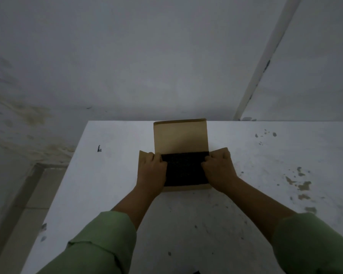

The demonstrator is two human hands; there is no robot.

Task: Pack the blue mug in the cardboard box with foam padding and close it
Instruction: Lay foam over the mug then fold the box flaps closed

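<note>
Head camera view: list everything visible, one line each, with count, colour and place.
cardboard box: one, brown, far middle of the table, lid flap upright, side flaps spread out.
foam padding: one sheet, black, textured, lying in the open box between the hands.
table: one, white, stained and speckled, filling the lower part of the view.
wall: grey-white, behind the table, discoloured on the left.
blue mug: none visible.
sleeves: two, green, bottom corners.
left hand: one, fingers on the left edge of the foam.
right hand: one, fingers on the right edge of the foam.
</note>
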